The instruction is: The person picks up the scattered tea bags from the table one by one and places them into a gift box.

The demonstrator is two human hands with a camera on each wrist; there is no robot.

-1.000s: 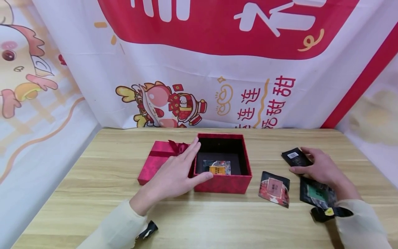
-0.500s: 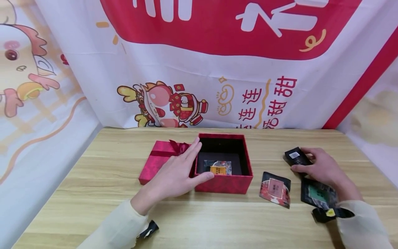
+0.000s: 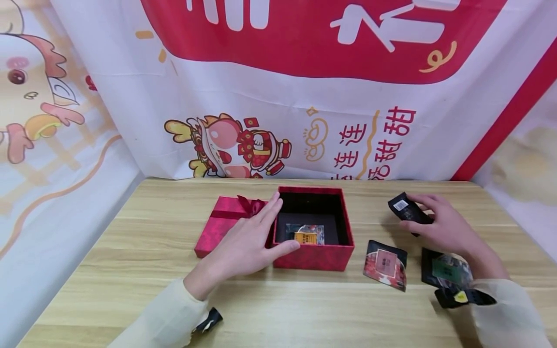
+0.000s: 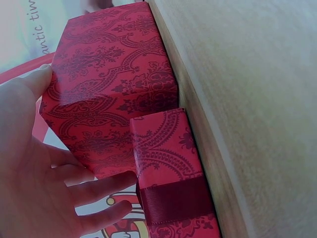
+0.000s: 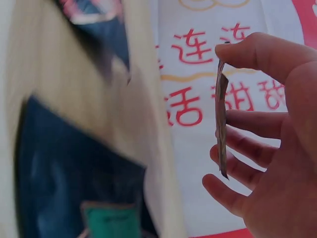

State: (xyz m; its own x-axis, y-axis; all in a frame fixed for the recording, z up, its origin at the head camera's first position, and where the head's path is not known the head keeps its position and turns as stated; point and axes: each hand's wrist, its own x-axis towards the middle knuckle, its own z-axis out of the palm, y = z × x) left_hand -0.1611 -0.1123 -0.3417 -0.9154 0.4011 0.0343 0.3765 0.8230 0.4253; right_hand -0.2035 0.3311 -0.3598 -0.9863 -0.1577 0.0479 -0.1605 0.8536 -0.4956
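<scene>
The right hand point(image 3: 444, 224) pinches a thin black packet point(image 3: 406, 209) with a white barcode label; in the right wrist view the packet point(image 5: 222, 119) is seen edge-on between thumb and fingers. With fingers extended, the left hand point(image 3: 243, 246) rests at the left side of the red patterned box point(image 3: 311, 257), which lies uncovered with an orange-labelled packet point(image 3: 306, 236) inside. The left wrist view shows the left hand point(image 4: 54, 163) with its thumb against the box point(image 4: 109, 84) and fingertips near the lid point(image 4: 163, 148). Beside the box lies the ribboned lid point(image 3: 219, 227).
On the wooden table point(image 3: 304, 309), a red-labelled packet point(image 3: 385, 265) lies right of the box. A green-labelled packet point(image 3: 446, 270) lies beneath the right forearm's edge. Behind the table hangs a printed white and red cloth point(image 3: 270, 92).
The right hand has lifted the black packet a little and moved it up and left, away from the green-labelled packet. The left hand stays against the box.
</scene>
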